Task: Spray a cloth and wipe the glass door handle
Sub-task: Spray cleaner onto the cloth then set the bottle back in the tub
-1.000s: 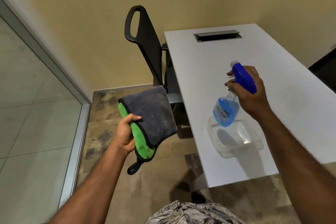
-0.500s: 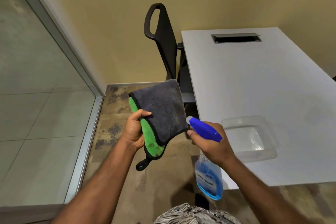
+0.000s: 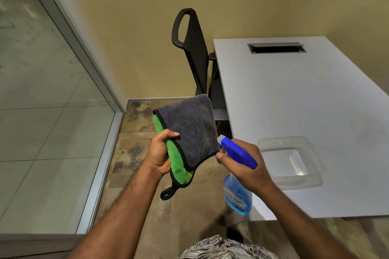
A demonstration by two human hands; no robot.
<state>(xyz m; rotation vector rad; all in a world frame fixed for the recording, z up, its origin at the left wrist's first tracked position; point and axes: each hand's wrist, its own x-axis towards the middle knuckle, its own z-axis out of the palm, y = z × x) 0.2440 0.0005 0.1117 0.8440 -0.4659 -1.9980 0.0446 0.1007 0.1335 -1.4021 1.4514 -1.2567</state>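
The left hand (image 3: 161, 153) was curled tight around a soft folded cloth, grey on one side and green on the other (image 3: 189, 132). Its thumb pressed on the grey side and its fingers were tucked behind the green side. The cloth stood up in the air, a little left of the middle, with the grey side facing right. A small black loop (image 3: 167, 193) hung from its bottom corner.

The right hand (image 3: 245, 166) was wrapped around the neck of a see-through blue plastic spray bottle with a dark blue top (image 3: 237, 174). One finger lay in front, by the trigger. The white tip of the top was just beside the right edge of the cloth and pointed at the grey side. The round body of the bottle hung down under the hand, near the close edge of the table.

On the right stood a flat white table (image 3: 305, 99). A clear plastic tub (image 3: 290, 160) sat on it, near the right hand. A long dark slot (image 3: 276, 48) was cut in the far part of the table. A black chair (image 3: 194, 52) stood at the far left side of the table. A big glass wall with a silver frame (image 3: 42, 94) was on the left. The floor (image 3: 134, 153) was brown with dark spots.
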